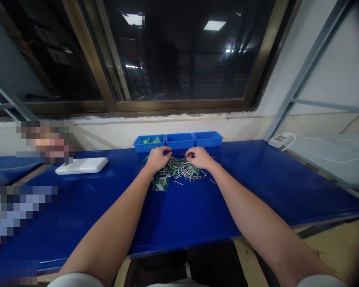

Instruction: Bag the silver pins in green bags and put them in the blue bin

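Note:
A loose heap of thin metal nails or screws [184, 170] lies on the blue table, with green packets among and beside it. My left hand [159, 158] is over the heap's left side, fingers curved, with a small gap between thumb and forefinger; no object shows in it. Over the right side, my right hand [200, 157] has its fingertips drawn together. A thin bit shows by those fingertips, too small to make out. One green printed packet [160, 184] lies flat in front of the heap, below my left wrist.
Behind the heap stand three blue bins in a row; the left bin [149, 148] contains green packets, beside the middle bin [180, 140] and right bin [208, 139]. A white slab-like object [81, 166] lies at left. A power strip [279, 139] sits by the right metal post.

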Demonstrator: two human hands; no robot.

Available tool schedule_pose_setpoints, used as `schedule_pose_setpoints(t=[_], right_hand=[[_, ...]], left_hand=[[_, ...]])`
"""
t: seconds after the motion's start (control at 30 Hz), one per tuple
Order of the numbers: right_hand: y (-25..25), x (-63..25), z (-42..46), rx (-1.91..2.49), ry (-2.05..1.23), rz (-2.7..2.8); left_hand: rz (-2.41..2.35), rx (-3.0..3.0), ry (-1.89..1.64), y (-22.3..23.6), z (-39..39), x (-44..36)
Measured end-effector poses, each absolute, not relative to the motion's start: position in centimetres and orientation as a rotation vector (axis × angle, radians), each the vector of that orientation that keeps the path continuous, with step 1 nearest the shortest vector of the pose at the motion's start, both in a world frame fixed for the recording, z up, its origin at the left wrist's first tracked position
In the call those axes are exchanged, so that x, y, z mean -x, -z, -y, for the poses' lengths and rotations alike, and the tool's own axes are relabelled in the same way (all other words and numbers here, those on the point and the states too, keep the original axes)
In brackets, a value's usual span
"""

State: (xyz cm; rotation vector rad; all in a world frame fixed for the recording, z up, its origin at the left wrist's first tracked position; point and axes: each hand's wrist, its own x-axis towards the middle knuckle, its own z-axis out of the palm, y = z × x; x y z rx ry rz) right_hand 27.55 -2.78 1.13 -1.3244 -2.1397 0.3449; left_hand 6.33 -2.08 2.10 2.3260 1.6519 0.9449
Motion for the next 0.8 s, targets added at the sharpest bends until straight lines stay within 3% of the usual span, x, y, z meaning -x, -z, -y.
schedule_pose_setpoints(t=[0.6, 0.8], right_hand=[[-1.3, -27.5, 3.2, 1.064, -0.369, 2.380], [-1.1, -27.2, 3.1, 1.115, -0.324, 2.346]], left_hand=[[-1.544, -2.546, -0.471, 0.2, 2.6, -6.5], [-1.508, -2.664, -0.466, 0.3, 2.5, -6.3]])
